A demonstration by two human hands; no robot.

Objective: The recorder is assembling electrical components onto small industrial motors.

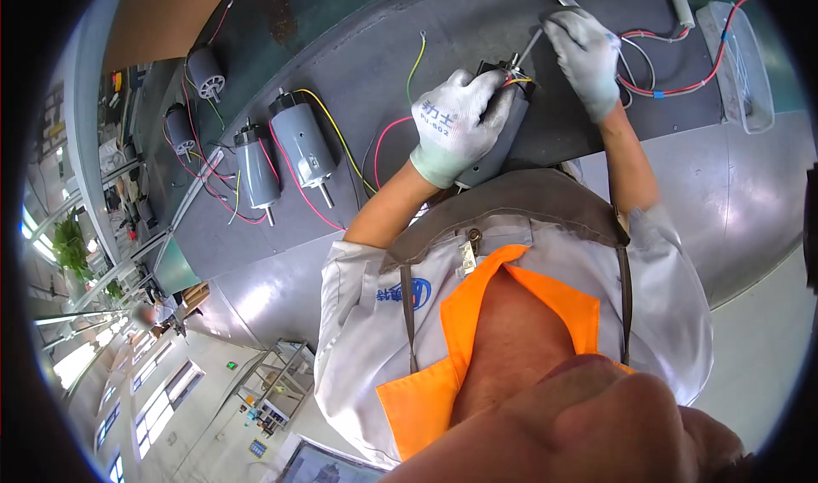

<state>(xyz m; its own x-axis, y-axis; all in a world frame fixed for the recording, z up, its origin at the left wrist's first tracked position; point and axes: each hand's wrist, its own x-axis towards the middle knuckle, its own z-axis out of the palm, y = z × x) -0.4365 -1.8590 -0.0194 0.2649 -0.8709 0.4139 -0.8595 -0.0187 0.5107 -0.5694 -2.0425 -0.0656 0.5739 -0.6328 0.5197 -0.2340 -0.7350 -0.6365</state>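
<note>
Left hand (pixel 457 121) wraps the grey motor (pixel 498 138); right hand (pixel 586 57) holds pliers (pixel 545 18) at its top.

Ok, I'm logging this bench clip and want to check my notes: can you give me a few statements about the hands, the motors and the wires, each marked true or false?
1. Both hands wear light knit gloves. True: the left hand and the right hand are both gloved.
2. The left hand rests flat on the bare bench. False: it grips a dark grey motor.
3. The right hand holds a slim metal tool whose tip is at the motor's wired end. True.
4. Only one other motor lies on the dark mat. False: several grey motors with red and yellow wires lie to the person's left.
5. A clear plastic tray sits at the right. True.
</note>
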